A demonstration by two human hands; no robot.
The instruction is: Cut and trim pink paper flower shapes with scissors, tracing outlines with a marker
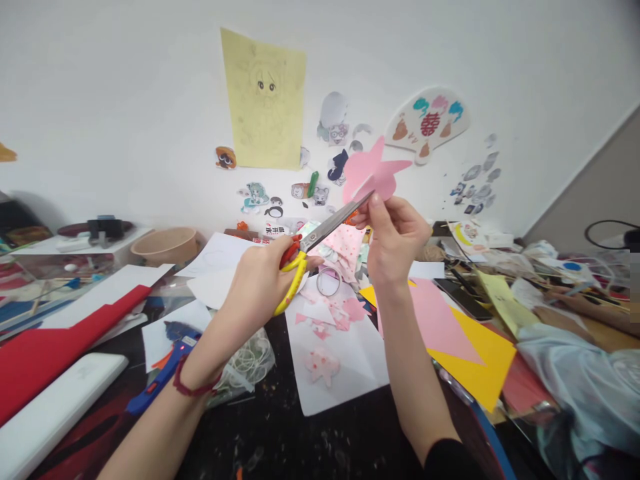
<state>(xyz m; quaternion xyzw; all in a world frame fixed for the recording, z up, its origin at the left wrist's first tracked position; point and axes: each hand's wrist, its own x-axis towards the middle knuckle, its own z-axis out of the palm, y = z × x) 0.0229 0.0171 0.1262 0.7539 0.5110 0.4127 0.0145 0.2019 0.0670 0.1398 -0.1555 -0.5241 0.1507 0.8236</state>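
My left hand (260, 267) is closed round the yellow and red handles of a pair of scissors (330, 227), whose blades point up to the right. Pinched in the fingers of my right hand (393, 233) is a pink paper cutout (375, 170) with pointed arms, raised in front of the wall. The blades lie against the cutout's lower edge, close to my right thumb. Below, a white sheet (345, 380) carries a small spotted pink star (323, 367), several pink scraps and a roll of clear tape (329, 282).
A blue glue gun (167, 370) lies by my left forearm, near a bag of pale cords (253, 360). Pink paper (445, 327) rests over yellow card (485, 360) at right. Red card (100, 333) is at left. Another person's hand (575, 303) shows at far right.
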